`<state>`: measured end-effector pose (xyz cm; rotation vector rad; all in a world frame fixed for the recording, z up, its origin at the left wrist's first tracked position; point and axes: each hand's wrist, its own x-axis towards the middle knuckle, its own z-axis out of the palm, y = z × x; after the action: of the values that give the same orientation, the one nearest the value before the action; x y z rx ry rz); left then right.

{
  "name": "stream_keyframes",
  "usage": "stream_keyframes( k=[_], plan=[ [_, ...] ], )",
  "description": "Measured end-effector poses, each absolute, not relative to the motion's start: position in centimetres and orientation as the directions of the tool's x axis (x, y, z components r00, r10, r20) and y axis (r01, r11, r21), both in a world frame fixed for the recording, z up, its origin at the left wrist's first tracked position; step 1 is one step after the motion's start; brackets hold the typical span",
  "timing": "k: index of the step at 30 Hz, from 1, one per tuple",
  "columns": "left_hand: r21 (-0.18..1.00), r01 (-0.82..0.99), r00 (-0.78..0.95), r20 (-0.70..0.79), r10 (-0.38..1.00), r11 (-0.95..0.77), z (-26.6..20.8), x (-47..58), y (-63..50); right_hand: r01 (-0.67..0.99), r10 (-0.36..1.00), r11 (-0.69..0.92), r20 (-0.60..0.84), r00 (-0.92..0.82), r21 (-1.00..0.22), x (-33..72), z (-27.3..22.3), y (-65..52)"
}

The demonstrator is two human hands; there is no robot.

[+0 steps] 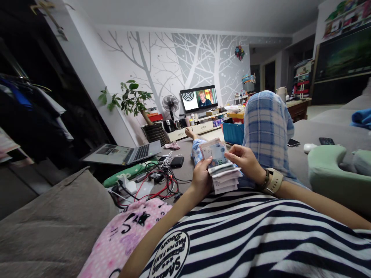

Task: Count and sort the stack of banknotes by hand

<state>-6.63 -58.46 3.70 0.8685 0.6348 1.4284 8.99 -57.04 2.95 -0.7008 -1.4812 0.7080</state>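
Note:
A bundle of banknotes [218,151] is held in front of my body, above my lap. My left hand [202,175] is closed around its left side, with the thumb lying on the face of the top note. Several notes fold or fan down toward my shirt below that thumb. At the right edge of the upper notes, my right hand [242,158] pinches a note between thumb and fingers. A light watch [274,180] and a dark bracelet circle my right wrist. The fingers of my left hand behind the notes are hidden.
To the left lie an open laptop [127,153], a tangle of cables [165,179], a black power bank or box [177,162] and a pink cloth [136,231]. On the right are a phone [293,143], a white mouse [310,148], a remote [326,141] and a green neck pillow [327,170].

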Motion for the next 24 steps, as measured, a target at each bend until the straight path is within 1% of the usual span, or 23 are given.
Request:
stream_keyframes(
  k=[2,4,10,16,21,24],
  plan=[
    [0.821,-0.569,0.119,0.139,0.983,-0.047,3.8,-6.7,-58.7,0.031,0.797,0.604,0.604,0.008,-0.797,9.0,2.7,-56.5],
    [0.828,-0.559,0.128,0.151,0.980,-0.055,3.8,-6.7,-58.8,0.035,0.808,0.588,0.588,0.006,-0.808,9.1,2.6,-56.1],
    [0.829,-0.551,0.107,0.186,0.977,-0.098,3.5,-6.7,-58.5,0.019,0.818,0.575,0.574,-0.037,-0.818,9.2,2.5,-55.9],
    [0.820,-0.565,0.049,0.146,0.988,-0.093,3.5,-6.5,-58.2,0.043,0.783,0.622,0.622,-0.016,-0.782,9.1,2.9,-56.4],
    [0.870,-0.465,-0.025,0.171,0.985,-0.163,3.9,-6.6,-58.7,0.031,0.746,0.666,0.665,-0.045,-0.745,9.0,3.2,-57.3],
    [0.889,-0.415,-0.018,0.204,0.979,-0.193,3.9,-6.8,-59.1,0.010,0.735,0.676,0.674,-0.073,-0.736,9.0,3.3,-57.6]
  ],
)
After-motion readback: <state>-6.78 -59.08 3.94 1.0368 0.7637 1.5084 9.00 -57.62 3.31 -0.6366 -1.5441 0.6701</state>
